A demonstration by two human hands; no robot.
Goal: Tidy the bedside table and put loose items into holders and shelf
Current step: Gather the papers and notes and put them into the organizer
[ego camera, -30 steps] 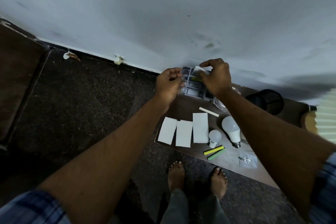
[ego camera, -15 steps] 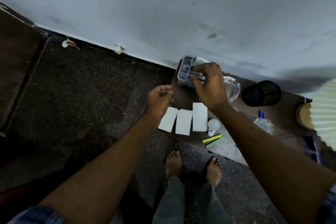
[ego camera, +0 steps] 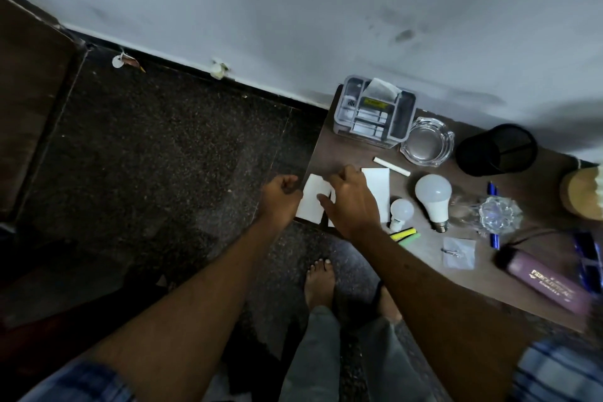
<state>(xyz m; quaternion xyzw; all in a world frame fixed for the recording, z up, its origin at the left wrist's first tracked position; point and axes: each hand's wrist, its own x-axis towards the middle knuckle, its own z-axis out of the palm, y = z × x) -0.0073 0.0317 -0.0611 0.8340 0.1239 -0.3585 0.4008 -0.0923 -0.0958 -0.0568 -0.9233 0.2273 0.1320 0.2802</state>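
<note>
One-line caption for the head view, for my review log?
Right hand over the white cards at the bedside table's near edge, left hand beside them; grey organizer behind.

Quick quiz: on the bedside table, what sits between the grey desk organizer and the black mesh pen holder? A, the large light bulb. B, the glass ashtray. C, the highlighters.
B: the glass ashtray sits right beside the grey desk organizer, with the black mesh pen holder on its other side.
</note>
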